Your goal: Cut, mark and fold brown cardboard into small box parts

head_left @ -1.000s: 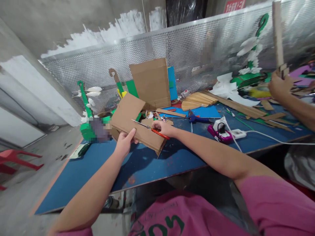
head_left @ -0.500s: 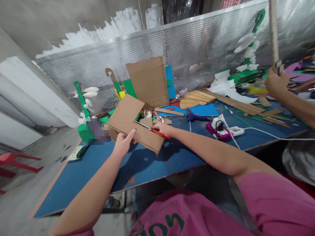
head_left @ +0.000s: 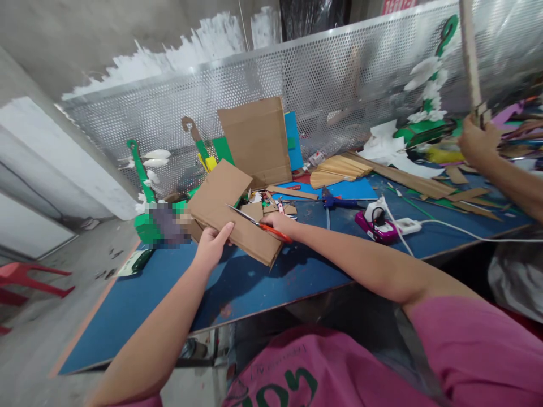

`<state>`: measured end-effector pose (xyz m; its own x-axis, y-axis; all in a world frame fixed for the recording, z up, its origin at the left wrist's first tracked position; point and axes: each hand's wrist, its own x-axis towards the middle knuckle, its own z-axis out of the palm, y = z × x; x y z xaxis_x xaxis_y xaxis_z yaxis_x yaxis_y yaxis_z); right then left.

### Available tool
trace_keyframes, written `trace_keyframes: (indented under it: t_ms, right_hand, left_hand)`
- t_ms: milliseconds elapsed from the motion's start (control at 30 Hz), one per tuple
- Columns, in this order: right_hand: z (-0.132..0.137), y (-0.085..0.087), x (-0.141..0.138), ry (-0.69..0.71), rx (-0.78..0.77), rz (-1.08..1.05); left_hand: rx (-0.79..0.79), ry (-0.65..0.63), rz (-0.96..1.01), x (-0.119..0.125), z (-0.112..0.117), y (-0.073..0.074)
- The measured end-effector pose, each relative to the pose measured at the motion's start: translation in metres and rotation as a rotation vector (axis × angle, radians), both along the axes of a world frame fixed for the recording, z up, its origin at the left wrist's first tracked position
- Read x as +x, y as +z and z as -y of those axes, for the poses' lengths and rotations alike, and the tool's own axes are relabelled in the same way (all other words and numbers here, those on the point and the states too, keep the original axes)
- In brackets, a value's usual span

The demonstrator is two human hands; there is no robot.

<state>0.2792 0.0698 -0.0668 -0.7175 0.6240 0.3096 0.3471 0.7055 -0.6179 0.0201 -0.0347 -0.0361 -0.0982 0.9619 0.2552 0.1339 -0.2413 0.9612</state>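
Observation:
A folded piece of brown cardboard [head_left: 224, 189] is held tilted above the table by my left hand [head_left: 213, 244], whose thumb lies on top and whose fingers pass underneath. My right hand [head_left: 280, 224] is closed round the orange handles of a pair of scissors [head_left: 275, 230]. One metal blade lies across the upper face of the cardboard, pointing left; I cannot see the other blade. The cardboard's near right corner hangs over the blue table.
The blue table [head_left: 165, 305] carries a glue gun [head_left: 339, 200], a purple and white power strip [head_left: 382, 226] with cables, and cardboard scraps [head_left: 470, 195]. A cardboard sheet [head_left: 257, 141] leans against a perforated metal panel [head_left: 339, 73]. At right, another person's hand [head_left: 479, 141] grips a long strip.
The scissor handles have shifted slightly, and the cardboard has tilted a little in my hands. The other person's hand at right has moved slightly.

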Motion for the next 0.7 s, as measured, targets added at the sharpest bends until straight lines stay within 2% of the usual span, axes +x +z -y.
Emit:
trace_keyframes:
  t_ms: [133, 333, 700]
  right_hand:
    - [0.002, -0.004, 0.003, 0.017, -0.026, -0.028]
    - [0.01, 0.001, 0.003, 0.163, -0.156, -0.113]
    - [0.009, 0.002, 0.003, 0.098, -0.113, -0.077]
  left_hand:
    - [-0.009, -0.022, 0.027, 0.003, 0.001, 0.0]
    - [-0.002, 0.01, 0.124, 0.004, 0.0, -0.001]
    - [0.02, -0.004, 0.076, 0.006, 0.002, 0.002]
